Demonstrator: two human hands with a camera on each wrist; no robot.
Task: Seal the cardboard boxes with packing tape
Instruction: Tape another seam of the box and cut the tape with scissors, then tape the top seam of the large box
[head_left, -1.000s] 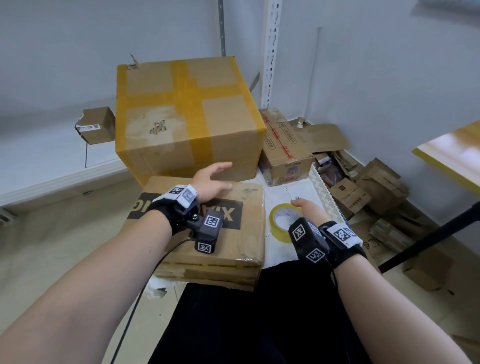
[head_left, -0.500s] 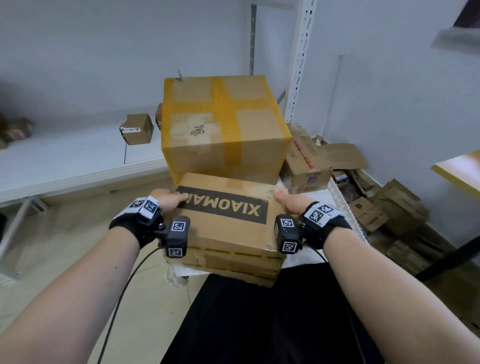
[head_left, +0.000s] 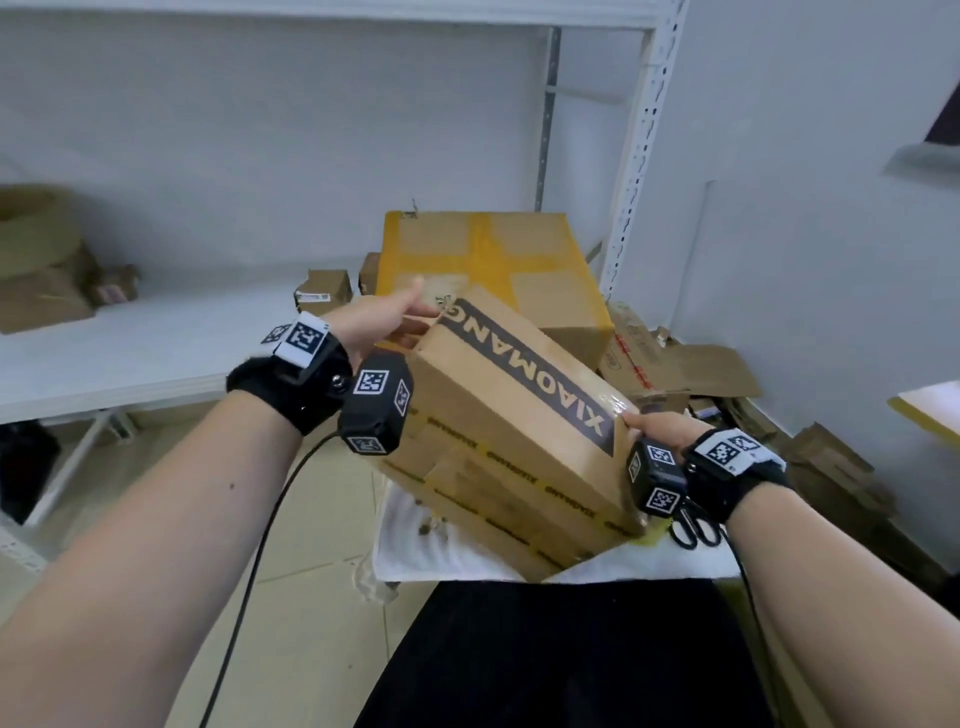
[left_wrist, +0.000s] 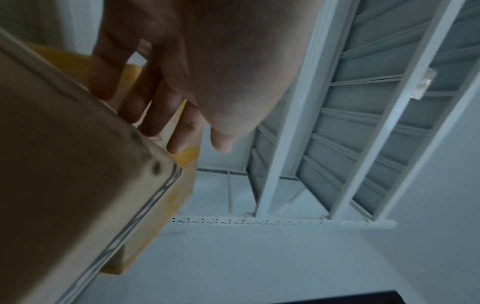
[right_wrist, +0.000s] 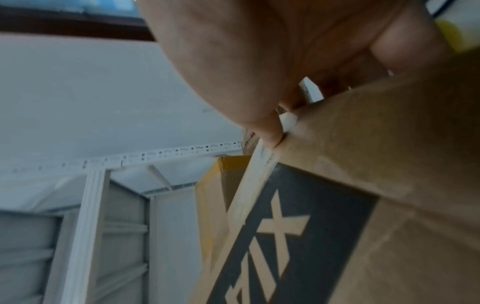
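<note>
Cardboard, brown and creased, made up the box (head_left: 514, 415) I held tilted between both hands above the white cloth-covered surface (head_left: 457, 551). A black band printed XIAOMANG ran along its upper face, and strips of yellow-lettered tape crossed its near side. Glossy clear tape showed at the corner by my right hand (head_left: 660, 426). My left hand (head_left: 382, 322) took the raised far end; the left wrist view showed its fingers (left_wrist: 145, 107) curled behind the box edge, thumb extended clear. My right hand gripped the lower near corner, thumb pressed to the edge, the remaining fingers wrapped over the cardboard in the right wrist view. The box's lowest corner sat at or just above the cloth; I could not tell whether it touched.

Directly behind stood a larger carton (head_left: 498, 275) crossed with yellow tape, close to the held box's raised end. Black-handled scissors (head_left: 693, 527) lay on the cloth just beside my right wrist, with a sliver of yellow next to them, half hidden by the box. Flattened and loose cartons (head_left: 670, 364) were heaped at the right against the wall. A small labelled box (head_left: 322, 293) sat on the white shelf (head_left: 130, 358) to the left, with more brown packaging (head_left: 41, 270) at the far left. The shelving upright (head_left: 636, 150) rose behind the large carton
</note>
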